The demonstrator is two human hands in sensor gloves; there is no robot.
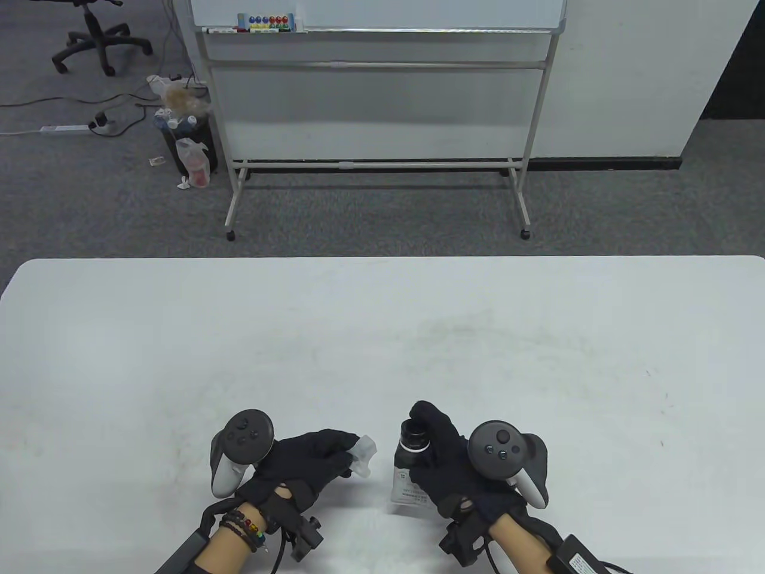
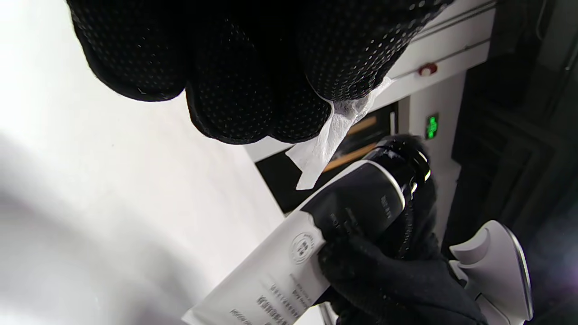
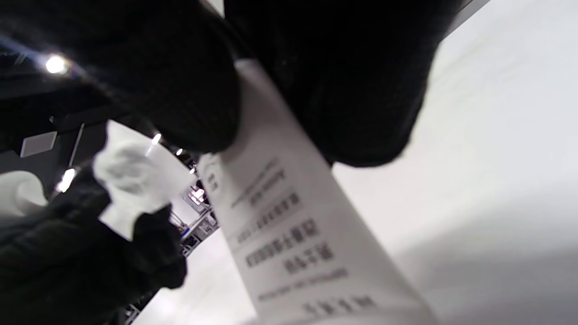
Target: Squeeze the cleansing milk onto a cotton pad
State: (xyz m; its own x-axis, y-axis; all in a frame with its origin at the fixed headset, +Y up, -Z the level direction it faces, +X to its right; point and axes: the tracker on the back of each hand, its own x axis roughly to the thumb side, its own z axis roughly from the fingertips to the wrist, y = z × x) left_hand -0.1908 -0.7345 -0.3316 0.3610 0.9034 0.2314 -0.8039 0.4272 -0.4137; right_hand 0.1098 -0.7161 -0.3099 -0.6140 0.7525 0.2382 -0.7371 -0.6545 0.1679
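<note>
Both hands sit near the table's [image 1: 382, 335] front edge, with lots of bare table beyond. The left hand [image 1: 299, 463] pinches a cotton pad [image 1: 364, 452]. The right hand [image 1: 445, 463] grips 1 tube [image 1: 406, 478].

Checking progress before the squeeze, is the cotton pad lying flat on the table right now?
No, the left hand holds the cotton pad off the table, beside the tube gripped by the right hand.

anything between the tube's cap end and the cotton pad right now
Nothing visible. The tube in the right hand and the cotton pad pinched by the left hand are apart, with only open air above the table. The black cap looks still on.
</note>
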